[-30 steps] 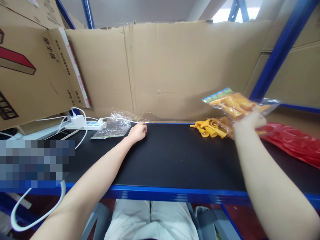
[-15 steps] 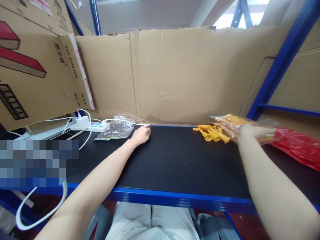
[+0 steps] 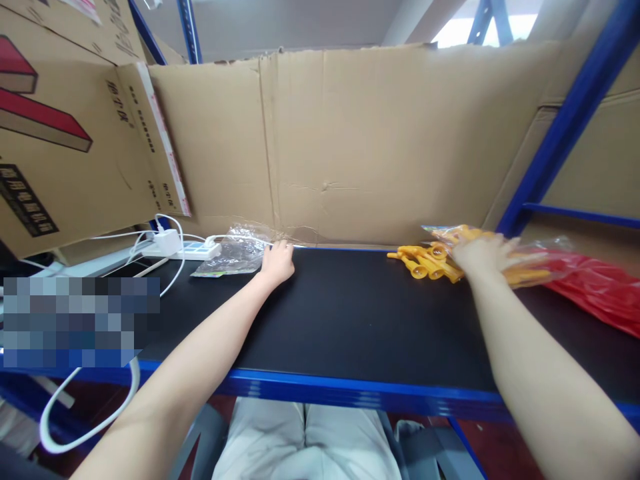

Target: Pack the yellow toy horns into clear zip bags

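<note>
At the back edge of the black tabletop (image 3: 345,320), my left hand (image 3: 279,261) rests beside a crumpled clear plastic bag (image 3: 235,252). Its fingers are slightly bent and a little apart, and I see nothing in them. On the right, my right hand (image 3: 481,257) lies over a clear plastic bag (image 3: 530,270) of yellow-orange pieces, with its fingers spread across the film. Just left of that bag, several loose yellow-orange plastic pieces (image 3: 425,262) with flared, cup-like ends and thin stems lie in a heap. The hand covers part of the bag.
Red plastic bagging (image 3: 595,287) lies at the far right. A white power strip (image 3: 200,251) with a charger and cables sits at the back left. Cardboard (image 3: 360,147) walls the back, a large carton (image 3: 75,133) the left. Blue rack posts (image 3: 575,120) frame the bench.
My left hand has gone from a loose fist to raised, slightly parted fingers, closer to the crumpled bag. The right hand has shifted left over its bag, fingers spreading.
</note>
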`<state>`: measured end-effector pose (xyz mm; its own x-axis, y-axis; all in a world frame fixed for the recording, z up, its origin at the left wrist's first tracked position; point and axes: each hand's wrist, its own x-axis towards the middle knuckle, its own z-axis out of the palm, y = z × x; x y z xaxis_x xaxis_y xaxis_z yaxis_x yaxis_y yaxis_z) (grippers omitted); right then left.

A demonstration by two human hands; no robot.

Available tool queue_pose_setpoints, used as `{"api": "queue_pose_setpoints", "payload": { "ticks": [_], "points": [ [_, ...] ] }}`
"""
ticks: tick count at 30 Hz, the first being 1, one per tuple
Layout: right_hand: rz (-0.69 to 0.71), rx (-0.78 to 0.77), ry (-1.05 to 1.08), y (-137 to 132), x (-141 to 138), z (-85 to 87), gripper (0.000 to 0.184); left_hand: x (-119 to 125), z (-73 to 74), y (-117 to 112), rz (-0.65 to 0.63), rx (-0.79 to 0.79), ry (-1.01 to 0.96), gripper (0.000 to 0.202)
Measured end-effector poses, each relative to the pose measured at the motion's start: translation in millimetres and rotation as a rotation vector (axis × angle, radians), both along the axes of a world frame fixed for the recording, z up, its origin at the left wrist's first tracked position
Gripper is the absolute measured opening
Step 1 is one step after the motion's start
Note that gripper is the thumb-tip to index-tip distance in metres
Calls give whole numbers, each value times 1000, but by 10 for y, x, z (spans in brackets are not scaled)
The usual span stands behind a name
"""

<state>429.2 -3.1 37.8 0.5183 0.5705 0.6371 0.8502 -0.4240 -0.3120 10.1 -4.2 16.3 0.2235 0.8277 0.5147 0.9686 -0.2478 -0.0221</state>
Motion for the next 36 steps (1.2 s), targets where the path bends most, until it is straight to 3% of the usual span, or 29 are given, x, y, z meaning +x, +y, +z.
{"api": "queue_pose_setpoints", "payload": {
  "ticks": [1, 5, 8, 10, 13, 16, 22, 28, 30, 33, 36],
  "points": [
    [-40, 24, 12, -28, -83, 31, 49, -24, 9, -1, 56, 25, -2, 35],
    [106, 97, -206, -91, -411, 123, 39, -170, 3, 41, 287, 42, -69, 46],
    [255, 2, -287, -51, -586, 100, 41, -283, -37, 112, 490, -257, -187, 56],
    [320, -187, -266, -2, -668, 35, 43, -325, -61, 155, 523, -493, -236, 57],
    [339, -569, -158, 49, -760, -78, 45, -287, -83, 169, 442, -603, -195, 60],
    [310, -772, -89, 60, -814, -140, 51, -122, -94, 101, 320, -605, -128, 65],
    [303, -793, -74, 77, -813, -150, 53, 231, -67, -123, -40, -653, -61, 65],
    [265, -699, -127, -2, -875, -48, 38, 238, 41, -159, -394, -606, -92, 41],
    [271, -651, -98, -48, -916, 19, 30, 224, 43, -132, -386, -523, -102, 36],
    [254, -592, -64, -92, -958, 89, 28, 226, 6, -93, -273, -372, -102, 36],
    [246, -632, -71, -79, -951, 80, 31, 240, -32, -69, -213, -311, -119, 39]
  ]
}}
